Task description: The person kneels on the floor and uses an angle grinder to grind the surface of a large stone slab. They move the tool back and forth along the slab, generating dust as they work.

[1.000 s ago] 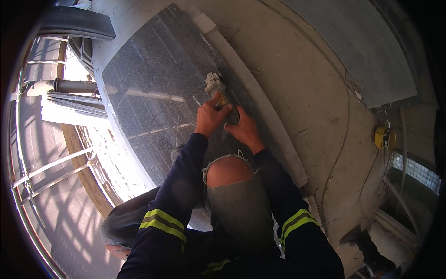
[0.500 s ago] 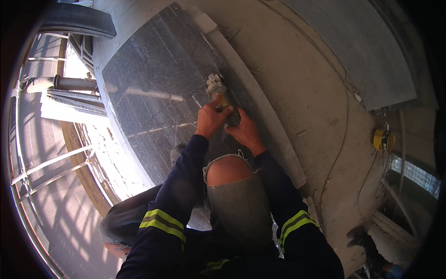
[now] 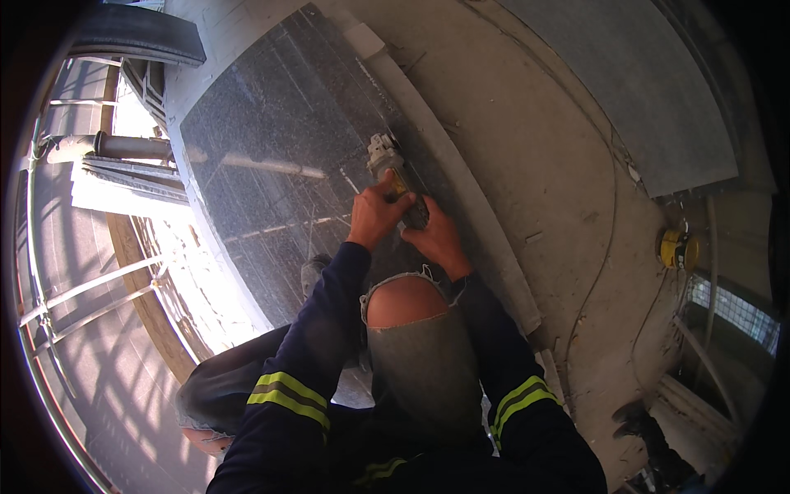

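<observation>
An angle grinder (image 3: 383, 156) with a grey metal head and a yellow and dark body lies over a dark, dusty stone slab (image 3: 263, 107), close to its right edge. My left hand (image 3: 374, 216) is closed around the yellow middle of the body. Behind it, my right hand (image 3: 439, 241) grips the dark rear end. The head points away from me, toward the far side. I cannot make out the disc or whether it touches the slab. Pale scratches and dusty lines cross the slab's surface.
A pale stone strip (image 3: 494, 222) runs along the slab's right side. Cables (image 3: 613, 222) cross the dusty floor toward a yellow round container (image 3: 680, 249). Another large grey slab (image 3: 634, 90) stands at upper right. Metal railings (image 3: 90, 292) line the left. My bent knee (image 3: 406, 302) is just below my hands.
Both hands and the grinder have shifted very slightly toward me and to the right. Their grip looks the same.
</observation>
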Demonstrator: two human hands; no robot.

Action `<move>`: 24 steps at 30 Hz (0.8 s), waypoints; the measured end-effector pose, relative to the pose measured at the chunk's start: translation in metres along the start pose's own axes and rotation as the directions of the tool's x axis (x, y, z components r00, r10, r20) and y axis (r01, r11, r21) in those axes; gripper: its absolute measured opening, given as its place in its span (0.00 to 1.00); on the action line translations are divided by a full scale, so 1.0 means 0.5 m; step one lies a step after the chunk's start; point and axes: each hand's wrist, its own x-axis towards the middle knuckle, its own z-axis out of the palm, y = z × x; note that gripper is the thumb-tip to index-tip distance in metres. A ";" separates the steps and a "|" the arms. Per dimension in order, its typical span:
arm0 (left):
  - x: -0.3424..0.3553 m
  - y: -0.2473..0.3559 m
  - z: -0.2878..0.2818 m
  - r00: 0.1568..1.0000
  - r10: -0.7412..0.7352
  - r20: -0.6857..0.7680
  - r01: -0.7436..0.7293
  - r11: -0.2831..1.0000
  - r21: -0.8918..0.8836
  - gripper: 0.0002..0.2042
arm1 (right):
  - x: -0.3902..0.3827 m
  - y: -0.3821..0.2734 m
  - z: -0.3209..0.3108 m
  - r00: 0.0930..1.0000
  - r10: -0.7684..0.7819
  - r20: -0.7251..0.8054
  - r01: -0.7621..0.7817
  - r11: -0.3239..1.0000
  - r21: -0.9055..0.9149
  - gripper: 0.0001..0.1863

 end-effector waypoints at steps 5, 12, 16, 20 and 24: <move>-0.004 0.002 0.001 1.000 0.002 0.011 -0.002 1.000 0.003 0.42 | -0.004 0.004 -0.004 0.999 0.026 0.029 -0.026 1.000 0.015 0.53; -0.011 0.004 0.005 1.000 0.014 0.009 -0.014 1.000 -0.001 0.41 | -0.013 0.005 -0.006 0.999 0.026 0.019 -0.027 1.000 0.013 0.52; -0.019 0.004 0.006 1.000 0.012 0.021 -0.012 1.000 0.001 0.40 | -0.022 0.008 -0.007 0.999 0.046 0.022 -0.046 0.999 0.018 0.53; -0.024 0.006 0.008 0.999 0.006 0.035 -0.006 1.000 0.008 0.40 | -0.030 0.009 -0.010 0.999 0.030 0.025 -0.031 0.999 0.032 0.52; -0.026 0.010 0.008 0.998 -0.028 0.048 0.028 1.000 -0.010 0.42 | -0.035 0.011 -0.009 0.999 0.035 0.016 -0.035 0.999 0.029 0.52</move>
